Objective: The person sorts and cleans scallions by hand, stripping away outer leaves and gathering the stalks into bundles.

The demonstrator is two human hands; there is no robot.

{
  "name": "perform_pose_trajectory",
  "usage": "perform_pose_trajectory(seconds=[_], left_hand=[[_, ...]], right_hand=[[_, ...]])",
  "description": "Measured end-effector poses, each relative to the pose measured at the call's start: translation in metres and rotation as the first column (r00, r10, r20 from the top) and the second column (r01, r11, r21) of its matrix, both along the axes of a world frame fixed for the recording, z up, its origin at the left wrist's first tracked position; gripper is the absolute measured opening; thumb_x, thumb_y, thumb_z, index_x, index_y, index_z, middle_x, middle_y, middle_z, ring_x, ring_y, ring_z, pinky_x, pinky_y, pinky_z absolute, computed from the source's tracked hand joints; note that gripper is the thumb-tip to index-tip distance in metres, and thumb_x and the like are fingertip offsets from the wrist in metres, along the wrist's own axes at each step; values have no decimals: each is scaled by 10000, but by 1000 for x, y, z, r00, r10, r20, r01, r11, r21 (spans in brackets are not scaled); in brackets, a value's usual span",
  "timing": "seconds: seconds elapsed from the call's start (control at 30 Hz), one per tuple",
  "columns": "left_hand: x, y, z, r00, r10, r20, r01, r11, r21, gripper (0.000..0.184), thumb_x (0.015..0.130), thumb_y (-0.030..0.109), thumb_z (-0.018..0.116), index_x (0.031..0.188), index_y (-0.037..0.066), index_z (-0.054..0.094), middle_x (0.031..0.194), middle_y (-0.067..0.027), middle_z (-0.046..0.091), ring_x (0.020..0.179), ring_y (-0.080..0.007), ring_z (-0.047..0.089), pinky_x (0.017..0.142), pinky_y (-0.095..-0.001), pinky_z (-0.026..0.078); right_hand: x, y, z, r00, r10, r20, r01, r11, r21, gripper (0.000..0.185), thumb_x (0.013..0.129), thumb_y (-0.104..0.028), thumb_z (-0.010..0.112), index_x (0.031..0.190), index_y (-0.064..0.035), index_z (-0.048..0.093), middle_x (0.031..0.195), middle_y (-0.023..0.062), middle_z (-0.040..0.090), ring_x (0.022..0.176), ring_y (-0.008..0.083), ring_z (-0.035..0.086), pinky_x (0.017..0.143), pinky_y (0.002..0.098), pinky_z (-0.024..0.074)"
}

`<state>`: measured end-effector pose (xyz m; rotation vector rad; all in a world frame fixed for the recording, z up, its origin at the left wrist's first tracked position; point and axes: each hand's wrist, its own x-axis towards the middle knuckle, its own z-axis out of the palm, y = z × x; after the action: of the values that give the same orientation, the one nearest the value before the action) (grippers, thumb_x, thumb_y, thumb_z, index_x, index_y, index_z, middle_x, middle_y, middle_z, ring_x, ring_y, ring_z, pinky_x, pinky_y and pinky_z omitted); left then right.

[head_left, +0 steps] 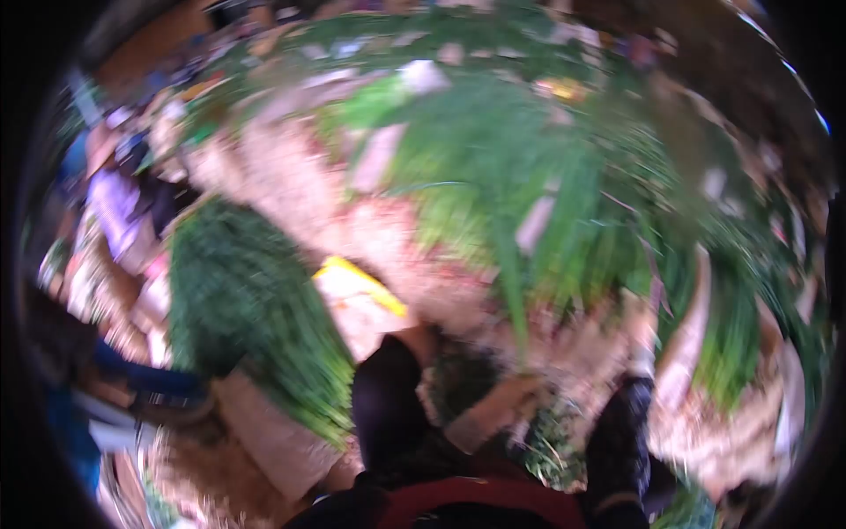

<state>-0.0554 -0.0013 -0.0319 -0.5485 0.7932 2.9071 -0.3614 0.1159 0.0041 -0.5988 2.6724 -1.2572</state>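
Motion blurs the whole head view. My left hand point(522, 393) is low near the middle, over dark greens point(553, 445) between dark-clothed shapes; its fingers are smeared. On the right, a dark patterned sleeve point(621, 428) leads up to what looks like my right hand point(640, 328), beside the lower ends of long green stalks point(573, 238). Its fingers are too blurred to read, and whether it holds anything cannot be made out. A yellow-edged pale object point(359, 291) lies on the ground up and left of my hands.
A large bundle of green stalks point(251, 295) lies at the left, partly wrapped in pale sheeting point(269, 432). More bundles point(731, 339) stand at the right. A person in purple point(116, 212) is at the far left, and a blue-sleeved arm point(145, 379) reaches in below.
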Motion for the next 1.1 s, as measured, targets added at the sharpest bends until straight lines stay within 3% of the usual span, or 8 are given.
perform_pose_trajectory(seconds=[0.17, 0.3, 0.4, 0.57, 0.63, 0.73, 0.93, 1.1], left_hand=[[-22, 25, -26, 992, 126, 9, -123, 978, -169, 359, 1009, 348, 544, 1116, 27, 665, 850, -29, 678, 632, -101, 595, 487, -250, 490], [3, 18, 17, 998, 23, 53, -7, 959, -283, 223, 1005, 308, 564, 1015, 95, 628, 848, 6, 609, 620, -86, 536, 550, -273, 431], [5, 49, -30, 998, -36, -55, 9, 906, -423, 233, 1018, 314, 546, 979, 98, 623, 728, 31, 552, 529, -73, 464, 498, -258, 384], [5, 24, 31, 954, -202, -220, 234, 964, 129, 231, 1036, 236, 516, 1113, 46, 622, 578, 46, 421, 449, -79, 373, 463, -275, 342], [11, 13, 50, 965, -79, -251, 133, 969, 207, 257, 1027, 205, 531, 1205, 34, 602, 566, 39, 415, 434, -89, 381, 442, -269, 336], [22, -10, 75, 943, 138, -302, -117, 989, 87, 273, 996, 91, 537, 1258, 43, 593, 553, 32, 403, 431, -89, 402, 425, -288, 344], [3, -10, 48, 998, 59, -34, -58, 998, 36, 338, 1028, 155, 492, 1348, 62, 549, 560, 42, 395, 417, -88, 369, 470, -276, 349], [1, -6, 25, 995, 81, 63, -84, 995, 45, 333, 1010, 164, 550, 1312, 23, 557, 706, -42, 586, 534, -153, 524, 523, -310, 424]], right_hand=[[23, 54, -20, 991, -63, 118, 91, 964, -249, 372, 1057, -271, 504, 1263, 18, 617, 884, 0, 667, 694, 45, 499, 582, 214, 412], [125, 38, -90, 803, 595, -38, -593, 790, -159, 293, 1027, -252, 533, 1035, 5, 674, 895, 102, 690, 862, 168, 647, 774, 358, 516], [164, 52, -84, 861, 508, -32, -487, 840, 239, 265, 990, -228, 610, 1015, 18, 705, 866, 141, 714, 784, 228, 649, 687, 392, 506], [148, 79, -97, 942, -144, 302, 259, 885, -387, 331, 1077, -209, 454, 920, -33, 686, 814, 30, 700, 757, 179, 643, 713, 351, 517], [159, 111, -85, 914, 379, 142, -390, 732, 558, 326, 1056, -254, 470, 951, -46, 698, 863, 82, 716, 807, 234, 682, 728, 365, 541], [190, 121, -43, 600, 634, 488, -723, 168, 670, 343, 1026, -329, 508, 975, -59, 714, 878, 134, 720, 828, 284, 707, 724, 391, 558], [124, 1, 30, 987, 117, -109, -92, 974, 208, 345, 1014, -326, 548, 1028, -4, 672, 957, 205, 716, 777, 293, 726, 733, 378, 594], [28, -83, 26, 998, 53, 37, -65, 859, 508, 395, 984, -382, 607, 1136, -22, 663, 1053, 175, 725, 973, 286, 703, 878, 368, 556]])
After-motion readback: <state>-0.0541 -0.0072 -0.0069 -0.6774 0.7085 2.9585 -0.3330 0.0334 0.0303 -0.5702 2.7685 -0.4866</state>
